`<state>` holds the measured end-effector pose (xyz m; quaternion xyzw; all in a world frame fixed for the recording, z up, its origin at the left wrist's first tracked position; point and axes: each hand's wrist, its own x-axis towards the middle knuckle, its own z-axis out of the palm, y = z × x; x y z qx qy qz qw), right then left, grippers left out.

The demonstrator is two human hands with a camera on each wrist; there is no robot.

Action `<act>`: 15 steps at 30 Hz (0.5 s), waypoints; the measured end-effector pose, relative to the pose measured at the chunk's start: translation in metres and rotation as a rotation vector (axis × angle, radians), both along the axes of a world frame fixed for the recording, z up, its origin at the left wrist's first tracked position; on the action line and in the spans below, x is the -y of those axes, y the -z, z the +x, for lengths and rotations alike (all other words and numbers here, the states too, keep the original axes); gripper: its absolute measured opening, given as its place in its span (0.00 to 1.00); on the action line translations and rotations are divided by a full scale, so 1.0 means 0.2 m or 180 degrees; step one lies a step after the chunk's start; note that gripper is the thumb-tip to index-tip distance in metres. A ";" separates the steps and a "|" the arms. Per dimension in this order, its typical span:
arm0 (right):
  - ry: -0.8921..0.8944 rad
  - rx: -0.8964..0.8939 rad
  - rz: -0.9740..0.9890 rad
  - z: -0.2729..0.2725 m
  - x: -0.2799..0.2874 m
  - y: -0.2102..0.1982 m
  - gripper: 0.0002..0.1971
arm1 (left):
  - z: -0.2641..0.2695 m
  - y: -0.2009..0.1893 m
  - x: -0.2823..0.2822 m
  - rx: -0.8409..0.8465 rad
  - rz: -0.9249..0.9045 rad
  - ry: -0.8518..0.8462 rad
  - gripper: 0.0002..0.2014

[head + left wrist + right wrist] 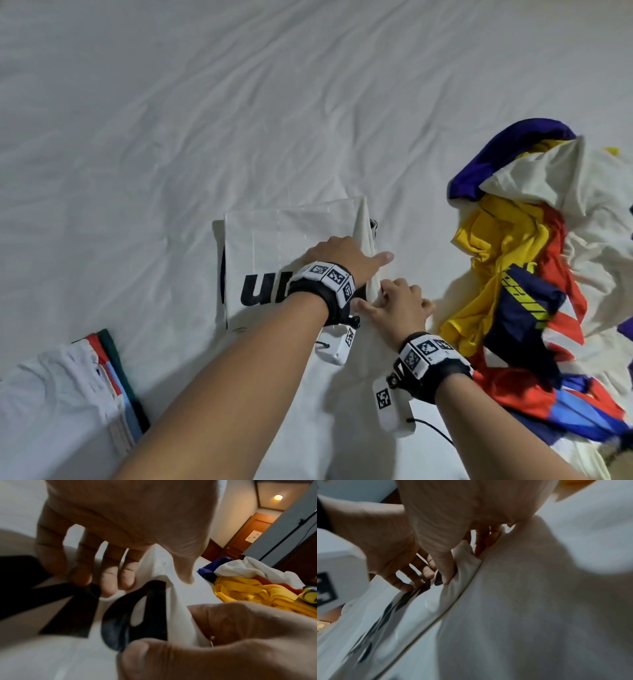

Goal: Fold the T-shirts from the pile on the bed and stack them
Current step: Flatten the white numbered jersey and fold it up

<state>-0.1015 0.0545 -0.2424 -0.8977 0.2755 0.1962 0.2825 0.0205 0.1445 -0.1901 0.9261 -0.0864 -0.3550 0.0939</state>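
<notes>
White T-shirt (274,240) with black lettering lies partly folded on the bed sheet (171,120), centre of the head view. Left hand (337,258) lies on it with straight, spread fingers (109,577) pressing the fabric flat, thumb stretched along the raised fold on the shirt's right edge. Right hand (399,305) sits just beside the left wrist, fingers curled, thumb (443,566) pinching a bunched ridge of the same shirt's edge. Both wrists wear black bands with white marker blocks.

Pile of unfolded shirts (534,274) lies right of the hands: yellow, purple, white, red, navy, tangled together, near the white shirt, contact between them not clear. Folded stack (68,394) sits at lower left, white on top, with red, blue and dark green edges showing, well apart from the pile.

Left wrist view shows a wooden door (243,536) and a lit ceiling lamp (278,497) behind the pile.
</notes>
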 end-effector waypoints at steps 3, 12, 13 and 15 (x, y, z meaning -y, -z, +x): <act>0.0302 0.0340 0.0424 -0.01 -0.01 0.00 0.22 | 0.01 -0.01 0.06 0.0101 0.0132 0.0156 0.27; 0.1220 0.2120 0.1014 0.01 -0.03 -0.35 0.18 | 0.09 -0.28 0.00 -0.0135 -0.1416 -0.0773 0.13; 0.1125 0.2417 0.0920 0.02 -0.03 -0.43 0.19 | 0.10 -0.36 -0.01 -0.0188 -0.1709 -0.0895 0.11; 0.0752 0.3031 0.0602 0.05 -0.06 -0.58 0.18 | 0.11 -0.49 -0.06 -0.0374 -0.2294 -0.1187 0.11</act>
